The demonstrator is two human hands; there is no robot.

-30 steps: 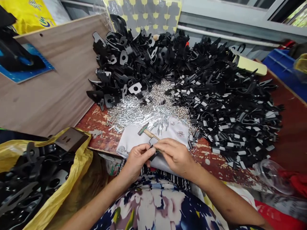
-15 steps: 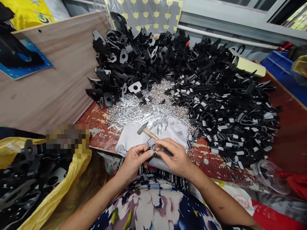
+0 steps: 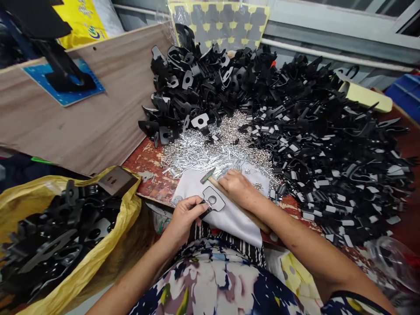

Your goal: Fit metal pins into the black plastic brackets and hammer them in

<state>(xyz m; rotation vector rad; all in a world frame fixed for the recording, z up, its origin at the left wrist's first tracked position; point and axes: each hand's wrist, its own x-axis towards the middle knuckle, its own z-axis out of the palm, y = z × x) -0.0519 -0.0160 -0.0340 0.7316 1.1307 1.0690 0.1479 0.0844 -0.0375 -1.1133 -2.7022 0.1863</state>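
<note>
My left hand (image 3: 189, 213) pinches one end of a dark clip (image 3: 217, 204) between thumb and fingers. The clip's flat grey plate with a round hole faces up; small shiny metal bits show at the fingertips, too small to make out. Just right of it, my right hand (image 3: 239, 187) is closed over the wooden handle of a small hammer (image 3: 208, 175). The hammer head rests near the upper edge of a pale grey cloth (image 3: 187, 186), and the handle slants down to the right. Fingertips of the right hand are partly hidden.
Silver pins (image 3: 187, 153) and small metal bits lie behind the cloth. Black clip parts (image 3: 328, 153) are heaped behind and right. A yellow bag (image 3: 127, 210) of black parts stands at left, below a wooden board (image 3: 124, 87). A clear plastic tub (image 3: 390, 258) sits at right.
My right hand has left the clip and moved forward onto the hammer handle. My left hand still holds the clip, whose plate is now uncovered. The view has swung left.
</note>
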